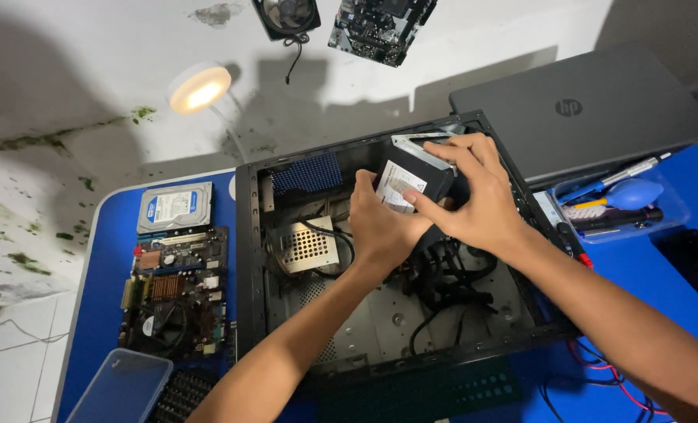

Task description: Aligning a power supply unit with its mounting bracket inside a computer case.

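Both hands, left (384, 227) and right (474, 196), are clamped on the black power supply (411, 182), held at 12 o'clock inside the open case (247, 258), not seated yet, its cables (443, 282) loose below at 6 o'clock.

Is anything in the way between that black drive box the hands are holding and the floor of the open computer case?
Yes. Below the black drive box, held by the left hand and right hand, a tangle of black cables lies on the case floor, with a perforated metal bracket to its left.
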